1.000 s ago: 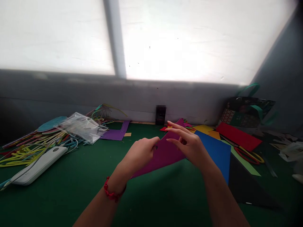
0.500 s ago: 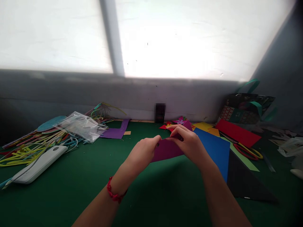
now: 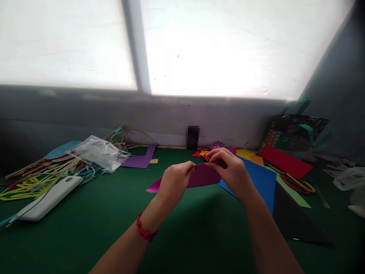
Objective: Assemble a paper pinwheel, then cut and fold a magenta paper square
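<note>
Both my hands hold a magenta sheet of paper (image 3: pixel 201 176) a little above the green table (image 3: pixel 94 217). My left hand (image 3: pixel 174 182), with a red cord bracelet on its wrist, pinches the sheet's upper edge near the middle. My right hand (image 3: pixel 230 169) has its fingers curled over the same edge to the right. The paper bends between them, and one pointed corner sticks out to the left of my left hand. A blue sheet (image 3: pixel 261 182) lies flat under and beyond my right hand.
Black (image 3: pixel 296 224), light green, red (image 3: pixel 286 161) and yellow sheets and red-handled scissors (image 3: pixel 296 184) lie at right, below a patterned gift bag (image 3: pixel 296 133). Small paper scraps (image 3: pixel 203 153) sit behind my hands. At left: a white device (image 3: pixel 45 198), coloured strips, a clear plastic bag (image 3: pixel 95 152), purple offcut (image 3: pixel 139 160).
My right hand went from spread fingers to a closed pinch on the magenta sheet. The sheet has folded over and lifted, and its corner now points left.
</note>
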Motion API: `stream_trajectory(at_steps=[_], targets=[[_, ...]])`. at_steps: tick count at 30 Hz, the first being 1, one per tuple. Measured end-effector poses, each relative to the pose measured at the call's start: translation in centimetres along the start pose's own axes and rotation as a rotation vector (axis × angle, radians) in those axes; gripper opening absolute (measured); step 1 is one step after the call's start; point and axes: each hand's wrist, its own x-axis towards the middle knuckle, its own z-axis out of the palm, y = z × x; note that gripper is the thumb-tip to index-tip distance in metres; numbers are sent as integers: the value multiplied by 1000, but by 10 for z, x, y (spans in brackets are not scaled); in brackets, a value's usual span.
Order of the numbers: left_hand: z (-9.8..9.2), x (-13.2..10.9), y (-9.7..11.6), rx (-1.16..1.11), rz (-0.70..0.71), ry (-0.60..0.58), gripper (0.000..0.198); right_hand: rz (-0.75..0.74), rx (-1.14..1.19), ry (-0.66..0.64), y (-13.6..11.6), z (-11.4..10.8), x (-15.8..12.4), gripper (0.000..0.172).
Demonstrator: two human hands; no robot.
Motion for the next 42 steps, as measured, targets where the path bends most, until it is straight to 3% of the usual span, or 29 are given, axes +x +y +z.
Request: stream_trajectory(at_steps=[1, 4, 9, 15, 18, 21, 24, 27, 31, 35, 42], targets=[[-2, 0, -1, 7, -10, 3, 26, -6, 12, 16, -3, 0, 0, 5], [-6, 0, -4, 25, -35, 0, 25, 4, 62, 30, -13, -1, 0, 25], [-8, 0, -6, -9, -8, -36, 24, 65, 48, -49, -16, 0, -3, 46], [-5, -1, -2, -36, 9, -94, 27, 83, -46, -88, -2, 2, -2, 18], [-6, 0, -3, -81, -12, -114, 26, 92, -22, -108, 2, 2, -2, 14], [-9, 1, -6, -134, -41, -102, 24, 83, -49, -7, 5, 1, -1, 15], [-12, 2, -9, -184, -63, -108, 24, 49, -137, 146, 9, -4, 1, 33], [-13, 3, -10, -210, -64, -139, 24, -7, -221, 203, 11, -10, 1, 43], [-13, 3, -10, -197, -53, -180, 26, -137, -328, 126, 6, -13, 1, 23], [-13, 2, -9, -172, -50, -211, 27, -225, -387, 27, -3, -9, 2, 16], [-14, -1, -6, -143, -6, -200, 25, -189, -218, -180, 1, -5, 0, 12]])
